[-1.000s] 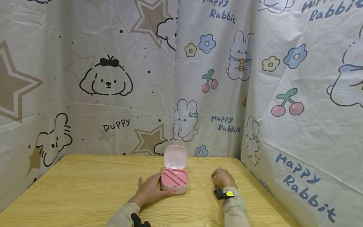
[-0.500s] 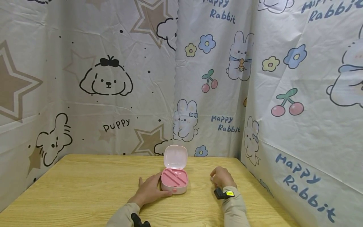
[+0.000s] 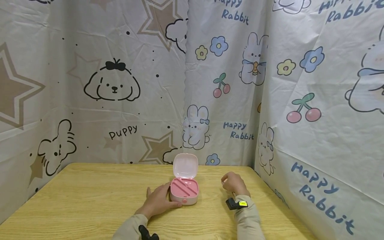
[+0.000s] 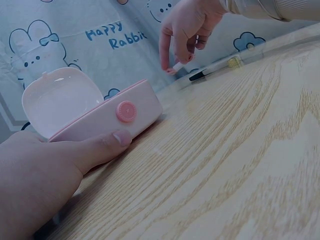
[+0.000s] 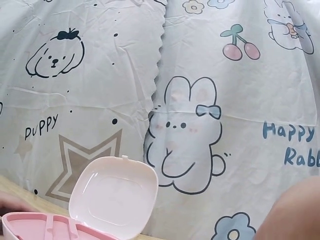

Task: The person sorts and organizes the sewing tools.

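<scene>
A small pink case [image 3: 184, 201] stands on the table with its white lid [image 3: 185, 166] raised. Diagonal ridges divide its pink inside, and a round pink button [image 4: 126, 111] sits on the front wall. My left hand [image 3: 158, 200] holds the case from its left, thumb along the front and fingers at the side. To the right of the case, my right hand [image 3: 235, 183] hovers low with bent fingers, its fingertips pinching a small whitish piece [image 4: 176, 67]. Fingers hide most of that piece; I cannot tell what it is. In the right wrist view the lid [image 5: 114, 197] shows beside part of the right hand.
The wooden table [image 3: 99, 196] reaches back to a printed curtain [image 3: 120, 113], which also hangs along both sides. In the left wrist view, a dark-tipped pale streak [image 4: 199, 76] with a yellow patch shows low behind the table surface's near grain.
My right hand has shifted slightly away from me and to the left, its fingers lifting a little. The left hand and the case have stayed put.
</scene>
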A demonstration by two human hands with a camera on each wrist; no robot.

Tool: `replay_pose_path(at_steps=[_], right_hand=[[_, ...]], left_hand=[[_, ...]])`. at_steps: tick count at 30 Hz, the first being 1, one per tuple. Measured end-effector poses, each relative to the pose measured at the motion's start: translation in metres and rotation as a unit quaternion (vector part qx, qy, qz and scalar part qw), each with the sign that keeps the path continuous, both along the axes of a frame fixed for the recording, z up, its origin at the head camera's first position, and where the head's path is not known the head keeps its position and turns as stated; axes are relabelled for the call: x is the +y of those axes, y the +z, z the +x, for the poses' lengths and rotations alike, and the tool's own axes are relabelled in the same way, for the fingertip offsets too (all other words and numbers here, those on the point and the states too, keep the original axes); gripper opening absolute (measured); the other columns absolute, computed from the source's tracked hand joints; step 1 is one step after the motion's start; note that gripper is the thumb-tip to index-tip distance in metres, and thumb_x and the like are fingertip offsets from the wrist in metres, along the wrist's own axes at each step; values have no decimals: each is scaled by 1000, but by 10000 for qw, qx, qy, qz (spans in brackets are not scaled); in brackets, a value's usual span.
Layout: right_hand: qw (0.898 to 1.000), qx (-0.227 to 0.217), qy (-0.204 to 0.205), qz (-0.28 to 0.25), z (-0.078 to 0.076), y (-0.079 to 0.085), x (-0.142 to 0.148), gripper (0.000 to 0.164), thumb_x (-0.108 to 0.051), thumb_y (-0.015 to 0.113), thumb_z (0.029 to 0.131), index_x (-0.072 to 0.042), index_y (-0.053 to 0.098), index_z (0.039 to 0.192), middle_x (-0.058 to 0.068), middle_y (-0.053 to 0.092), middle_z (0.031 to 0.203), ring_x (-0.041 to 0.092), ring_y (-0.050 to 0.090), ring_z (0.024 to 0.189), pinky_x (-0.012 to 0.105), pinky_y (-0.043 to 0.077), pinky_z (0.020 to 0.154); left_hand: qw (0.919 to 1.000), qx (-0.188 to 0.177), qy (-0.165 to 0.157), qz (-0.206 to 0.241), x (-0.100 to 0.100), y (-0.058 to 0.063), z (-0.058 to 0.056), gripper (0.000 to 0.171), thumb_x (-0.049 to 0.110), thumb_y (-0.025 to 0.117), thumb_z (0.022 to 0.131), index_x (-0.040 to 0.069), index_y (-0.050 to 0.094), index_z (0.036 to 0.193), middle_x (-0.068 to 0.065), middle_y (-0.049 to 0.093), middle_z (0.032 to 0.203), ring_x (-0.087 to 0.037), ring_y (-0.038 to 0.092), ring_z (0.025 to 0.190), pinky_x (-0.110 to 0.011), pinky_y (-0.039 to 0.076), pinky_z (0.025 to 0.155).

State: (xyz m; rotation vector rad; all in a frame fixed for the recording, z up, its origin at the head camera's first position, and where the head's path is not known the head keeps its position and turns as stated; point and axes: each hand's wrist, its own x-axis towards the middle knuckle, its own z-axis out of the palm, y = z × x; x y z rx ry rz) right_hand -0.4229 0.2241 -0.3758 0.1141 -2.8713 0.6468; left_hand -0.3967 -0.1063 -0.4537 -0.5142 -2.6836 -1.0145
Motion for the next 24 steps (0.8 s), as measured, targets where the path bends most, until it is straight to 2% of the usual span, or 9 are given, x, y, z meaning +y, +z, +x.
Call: replay_pose_path(at_steps=[3,11,18,24], right_hand=[[9999,112,65,-4,-1,2,-3,18,-7,73,92,-3,78,109,19,72,111,29,62,82,45,54,70],[9995,284,163,-33,-5,7,-12,16,-7,74,92,-7,80,106,17,72,116,33,65,95,50,54,79],[9983,363,454,-108,-6,14,-25,17,-4,74,90,-6,80,105,10,74,102,22,64,82,41,54,71],[9964,425,705,-191,-6,22,-41,29,4,73,81,-9,80,106,5,68,86,18,59,74,33,50,62]], left_hand=[[10000,31,0,11,0,1,0,106,68,85,71,13,48,155,-11,59,145,-38,52,135,-86,1,105],[10000,36,5,-24,-1,0,-1,106,67,85,72,13,48,155,-11,59,145,-39,51,135,-86,2,105],[10000,46,8,-64,-1,-2,-2,108,72,82,71,16,47,156,-10,59,146,-37,52,135,-86,3,105],[10000,23,11,-52,-1,-1,-2,108,72,82,71,16,46,157,-9,58,147,-37,51,136,-86,2,105]])
